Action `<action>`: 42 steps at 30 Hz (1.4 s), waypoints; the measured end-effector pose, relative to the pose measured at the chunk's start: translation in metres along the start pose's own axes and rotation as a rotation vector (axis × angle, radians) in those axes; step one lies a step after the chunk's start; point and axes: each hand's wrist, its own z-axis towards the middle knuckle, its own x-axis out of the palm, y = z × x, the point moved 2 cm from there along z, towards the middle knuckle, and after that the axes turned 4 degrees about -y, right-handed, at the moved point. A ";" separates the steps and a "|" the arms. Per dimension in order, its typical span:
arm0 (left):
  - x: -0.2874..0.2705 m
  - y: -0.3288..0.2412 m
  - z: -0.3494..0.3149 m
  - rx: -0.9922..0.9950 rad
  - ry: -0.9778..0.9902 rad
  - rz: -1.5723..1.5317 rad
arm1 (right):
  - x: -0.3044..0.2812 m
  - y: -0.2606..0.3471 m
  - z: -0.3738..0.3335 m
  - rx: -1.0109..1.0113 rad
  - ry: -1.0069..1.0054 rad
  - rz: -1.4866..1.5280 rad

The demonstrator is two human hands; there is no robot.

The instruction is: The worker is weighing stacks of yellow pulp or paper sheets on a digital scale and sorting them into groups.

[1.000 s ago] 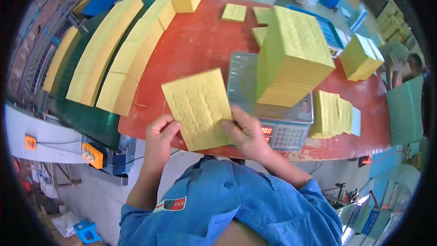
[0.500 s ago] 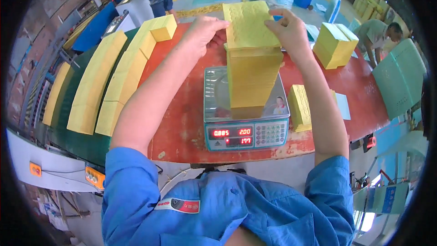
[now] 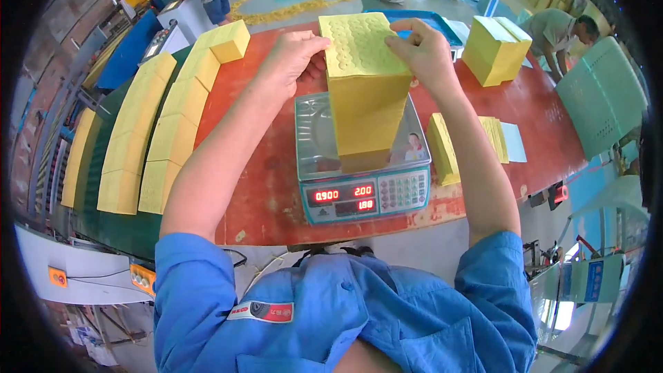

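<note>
A tall stack of yellow paper sheets (image 3: 369,114) stands upright on the metal pan of a digital scale (image 3: 312,139). Its top sheet (image 3: 360,45) is embossed with rows of round marks. At the stack's upper left edge, my left hand (image 3: 298,62) is closed, its thumb and fingertips pinching the side of the top sheets. My right hand (image 3: 426,56) has thumb and bent index finger closed on the upper right edge. How many sheets lie between my fingertips cannot be seen. Red digits glow on the scale's front.
Long rows of yellow paper blocks (image 3: 181,121) line the green surface at left. Right of the scale lie a smaller yellow stack (image 3: 442,148) and a light-blue sheet (image 3: 512,143). A larger yellow block (image 3: 496,52), a blue tray (image 3: 423,19) and a green chair (image 3: 599,100) stand beyond. Two people work farther off.
The top sheets have settled from a raised, tilted position to lie flush on the stack, with both hands still at its edges. The scale's digits have changed. The whole view has shifted slightly.
</note>
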 end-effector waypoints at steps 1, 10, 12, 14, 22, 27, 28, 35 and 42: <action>0.002 0.001 -0.002 0.024 -0.003 0.007 | 0.000 -0.004 0.001 -0.046 -0.021 -0.010; 0.009 0.013 0.006 0.122 -0.074 0.049 | 0.003 -0.020 0.006 0.025 -0.020 0.092; 0.009 0.019 0.010 0.144 -0.119 0.085 | 0.004 -0.022 0.004 0.023 -0.031 0.164; 0.008 0.022 0.013 0.407 -0.275 0.371 | 0.003 -0.022 0.001 0.018 -0.041 0.237; 0.018 0.026 -0.007 0.446 -0.344 0.279 | -0.015 -0.024 -0.040 0.033 -0.169 0.600; 0.003 0.019 -0.073 0.354 -0.404 0.050 | -0.030 -0.016 -0.128 0.057 -0.237 0.611; -0.002 0.022 -0.088 0.365 -0.386 0.016 | -0.031 -0.020 -0.147 0.110 -0.262 0.642; 0.014 0.035 -0.201 0.416 -0.672 -0.439 | -0.038 -0.033 -0.219 0.246 -0.128 0.892; 0.028 0.031 -0.240 0.491 -0.706 -0.365 | -0.054 -0.027 -0.224 0.124 -0.063 0.898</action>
